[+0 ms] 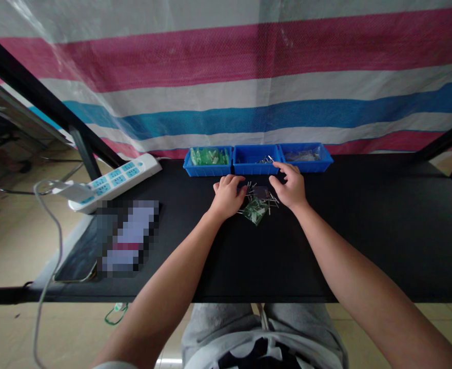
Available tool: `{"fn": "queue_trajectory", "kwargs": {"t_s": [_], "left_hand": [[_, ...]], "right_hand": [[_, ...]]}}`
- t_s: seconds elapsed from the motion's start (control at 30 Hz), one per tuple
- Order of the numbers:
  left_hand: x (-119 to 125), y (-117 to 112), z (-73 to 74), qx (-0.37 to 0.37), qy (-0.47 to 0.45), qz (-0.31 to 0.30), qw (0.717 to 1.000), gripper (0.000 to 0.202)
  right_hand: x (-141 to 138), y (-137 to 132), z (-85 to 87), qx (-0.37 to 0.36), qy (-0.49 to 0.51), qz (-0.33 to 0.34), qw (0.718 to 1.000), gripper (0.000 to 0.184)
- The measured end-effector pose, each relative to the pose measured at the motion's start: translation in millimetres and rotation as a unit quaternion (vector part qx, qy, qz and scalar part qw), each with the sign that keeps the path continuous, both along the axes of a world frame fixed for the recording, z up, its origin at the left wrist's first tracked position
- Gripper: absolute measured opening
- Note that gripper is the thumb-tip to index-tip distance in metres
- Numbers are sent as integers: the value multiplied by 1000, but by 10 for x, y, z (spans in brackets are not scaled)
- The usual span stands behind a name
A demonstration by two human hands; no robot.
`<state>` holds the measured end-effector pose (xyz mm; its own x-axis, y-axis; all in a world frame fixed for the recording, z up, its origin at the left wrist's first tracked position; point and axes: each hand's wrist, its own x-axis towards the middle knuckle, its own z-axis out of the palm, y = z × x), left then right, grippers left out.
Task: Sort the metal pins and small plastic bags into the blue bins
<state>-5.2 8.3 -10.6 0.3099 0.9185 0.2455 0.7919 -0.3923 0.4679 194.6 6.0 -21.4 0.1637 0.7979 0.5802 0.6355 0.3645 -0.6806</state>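
Both my hands rest on a black table (pixel 364 230), either side of a small heap. The heap holds several small metal pins (pixel 274 201) and a little clear bag with green parts (pixel 255 210). My left hand (pixel 228 196) lies palm down with its fingers curled, touching the left edge of the heap. My right hand (pixel 291 184) hovers at the heap's right edge, fingers bent and slightly apart, forefinger pointing left. I cannot see anything held in either hand.
Three blue bins stand in a row behind the heap: the left bin (pixel 208 168) holds green bags, the middle bin (pixel 255 165) a few metal parts, the right bin (pixel 306 157) clear bags. A white power strip (pixel 114 180) and a phone (pixel 81 256) lie at left. Striped tarp hangs behind.
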Motion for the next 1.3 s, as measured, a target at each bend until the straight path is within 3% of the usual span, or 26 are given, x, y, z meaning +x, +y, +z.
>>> {"fn": "queue_trajectory", "kwargs": {"t_s": [0.17, 0.3, 0.43, 0.63, 0.8, 0.97, 1.3], "left_hand": [[5, -11, -7, -1, 30, -35, 999, 28], [8, -11, -15, 0, 39, -41, 998, 29], [4, -4, -22, -1, 44, -42, 998, 30], [-7, -2, -28, 14, 28, -44, 999, 28], [-10, -19, 13, 15, 20, -52, 998, 16], [-21, -14, -2, 14, 16, -66, 998, 10], [-27, 12, -35, 28, 6, -83, 996, 10]], "right_hand": [[50, 26, -29, 19, -149, -65, 987, 40], [15, 11, -71, -20, -178, -65, 982, 50], [-1, 4, -61, -12, -169, -54, 984, 49], [-22, -32, 19, 41, -144, 28, 988, 21], [-67, -34, -29, -11, -190, 120, 974, 16], [-70, -3, -89, -48, -212, 126, 968, 17], [-50, 5, -104, -56, -196, 119, 972, 17]]}}
